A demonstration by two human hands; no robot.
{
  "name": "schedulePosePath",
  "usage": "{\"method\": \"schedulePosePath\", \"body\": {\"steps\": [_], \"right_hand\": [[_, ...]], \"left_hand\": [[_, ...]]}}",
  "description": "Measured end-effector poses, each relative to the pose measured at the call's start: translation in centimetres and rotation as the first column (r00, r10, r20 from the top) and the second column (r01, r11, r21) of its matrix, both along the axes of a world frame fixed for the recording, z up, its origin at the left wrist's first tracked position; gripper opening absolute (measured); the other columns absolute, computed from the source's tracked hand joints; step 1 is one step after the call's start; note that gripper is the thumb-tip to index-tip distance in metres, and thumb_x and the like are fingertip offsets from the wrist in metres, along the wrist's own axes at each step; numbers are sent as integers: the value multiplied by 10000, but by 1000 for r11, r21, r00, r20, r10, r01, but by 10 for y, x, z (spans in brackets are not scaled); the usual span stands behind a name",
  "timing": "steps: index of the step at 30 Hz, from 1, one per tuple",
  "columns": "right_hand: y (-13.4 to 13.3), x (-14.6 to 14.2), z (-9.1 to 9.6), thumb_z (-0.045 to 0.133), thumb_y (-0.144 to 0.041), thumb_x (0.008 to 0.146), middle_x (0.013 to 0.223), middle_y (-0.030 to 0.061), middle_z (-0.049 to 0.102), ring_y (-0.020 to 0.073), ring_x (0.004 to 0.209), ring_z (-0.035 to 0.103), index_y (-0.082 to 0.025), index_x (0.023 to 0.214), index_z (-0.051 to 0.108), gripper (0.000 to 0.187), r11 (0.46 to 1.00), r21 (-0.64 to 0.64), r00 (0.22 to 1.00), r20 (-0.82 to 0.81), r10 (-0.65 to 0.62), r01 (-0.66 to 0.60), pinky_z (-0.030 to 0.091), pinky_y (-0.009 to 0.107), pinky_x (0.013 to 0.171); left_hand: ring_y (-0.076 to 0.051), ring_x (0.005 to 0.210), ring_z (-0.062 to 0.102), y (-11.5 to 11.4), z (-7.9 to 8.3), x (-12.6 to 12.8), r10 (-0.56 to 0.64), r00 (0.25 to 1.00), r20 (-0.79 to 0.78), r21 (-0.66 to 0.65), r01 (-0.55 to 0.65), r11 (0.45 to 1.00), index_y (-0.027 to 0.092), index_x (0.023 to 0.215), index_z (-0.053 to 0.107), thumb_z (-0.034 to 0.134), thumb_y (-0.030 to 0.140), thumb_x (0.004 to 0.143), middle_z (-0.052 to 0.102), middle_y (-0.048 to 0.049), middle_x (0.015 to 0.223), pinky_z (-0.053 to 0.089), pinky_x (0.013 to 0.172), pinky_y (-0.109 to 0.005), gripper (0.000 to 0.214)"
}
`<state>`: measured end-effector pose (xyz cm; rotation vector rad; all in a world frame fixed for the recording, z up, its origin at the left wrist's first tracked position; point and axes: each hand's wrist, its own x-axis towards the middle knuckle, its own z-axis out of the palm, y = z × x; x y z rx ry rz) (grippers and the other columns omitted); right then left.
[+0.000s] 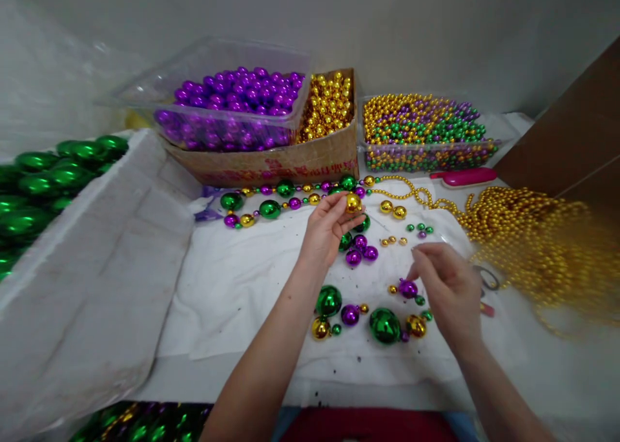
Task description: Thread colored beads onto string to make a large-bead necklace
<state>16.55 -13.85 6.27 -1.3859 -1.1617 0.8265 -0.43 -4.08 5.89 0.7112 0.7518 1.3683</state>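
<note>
My left hand [329, 229] pinches a shiny gold bead [353, 203] between thumb and fingers, above the white cloth [227, 287]. Green beads and a cluster of purple beads [360, 256] lie just below it. My right hand [448, 290] is closed over the right part of the cloth, its fingertips close to a purple bead [407, 288]. Whatever those fingertips hold, if anything, is too small to make out. Nearer to me lie large green beads [385, 326] with smaller gold, purple and green ones. Several small gold beads [392, 240] rest between the hands.
Behind stand a clear bin of purple beads [232, 96], a cardboard box of gold beads [261, 164] and a bin of small mixed beads [421, 132]. A strung bead garland [270, 209] lies before them. Gold bead chains [523, 229] pile up right; a foam box [97, 274] stands left.
</note>
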Motion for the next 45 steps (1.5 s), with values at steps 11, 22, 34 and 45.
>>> {"method": "schedulePosePath", "body": {"steps": [11,22,34,45], "right_hand": [[38,17,59,641,-205,802,821,50,709,25,376,346,-185,911,636,111,986,121,954,-263,143,-115,220,181,338],[0,-26,31,543,-193,889,853,20,668,80,520,507,-236,982,668,162,956,269,990,-46,134,-117,433,239,503],[-8,-36,49,414,13,838,941,68,672,157,829,644,-176,1076,564,339,795,491,817,577,10,-356,503,242,656],[-3,-39,36,412,20,847,942,104,662,177,914,621,-142,1123,543,346,774,522,813,582,-16,-358,514,280,725]], "left_hand": [[-151,824,667,-5,40,-8,30,990,137,35,-35,999,147,921,634,624,157,803,685,-52,922,539,752,-258,118],[-168,820,679,-42,-11,-15,82,920,383,-323,50,945,75,914,642,493,160,894,702,-116,899,561,725,-230,173],[-138,709,674,-46,-12,-14,121,920,373,-441,61,895,75,854,633,470,186,910,704,-123,820,573,678,-226,204],[-153,739,681,-49,-10,-9,86,936,342,-420,70,905,62,869,637,456,163,911,708,-130,818,575,654,-222,212]]}}
